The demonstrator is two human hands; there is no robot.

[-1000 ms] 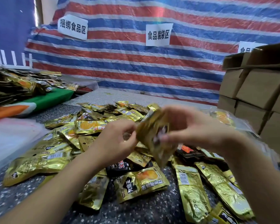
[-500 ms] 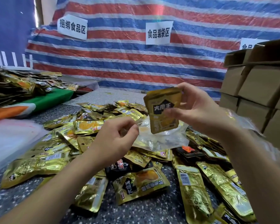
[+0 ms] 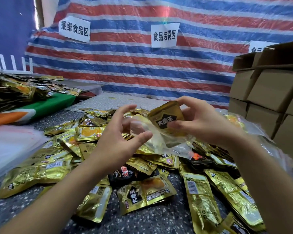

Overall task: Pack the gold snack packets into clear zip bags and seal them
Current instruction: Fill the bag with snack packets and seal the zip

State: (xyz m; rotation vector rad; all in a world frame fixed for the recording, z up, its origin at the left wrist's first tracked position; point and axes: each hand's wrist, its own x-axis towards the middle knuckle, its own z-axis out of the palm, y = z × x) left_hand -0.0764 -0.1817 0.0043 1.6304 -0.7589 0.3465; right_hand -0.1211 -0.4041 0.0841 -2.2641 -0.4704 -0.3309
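My right hand [image 3: 205, 125] grips a gold snack packet [image 3: 166, 117] with a black label, tilted, its lower end inside the mouth of a clear zip bag [image 3: 161, 144]. My left hand [image 3: 118, 137] is at the bag's left edge; its thumb lies in front of the film and some fingers show through it from behind, while the index finger arches above. The bag hangs over a loose pile of gold packets [image 3: 90, 132] spread across the speckled table [image 3: 150, 220]. A few black packets [image 3: 122, 174] are mixed into the pile.
Cardboard boxes [image 3: 269, 92] are stacked at the right. A blurred stack of clear bags [image 3: 12, 142] lies at the left edge. Behind it, another heap of packets [image 3: 10, 92] sits on a green and orange cloth [image 3: 46, 107]. A striped tarp [image 3: 142, 68] closes the back.
My right hand has tilted the gold packet and lowered its end into the clear bag. My left hand has spread its fingers and moved right to the bag's mouth.
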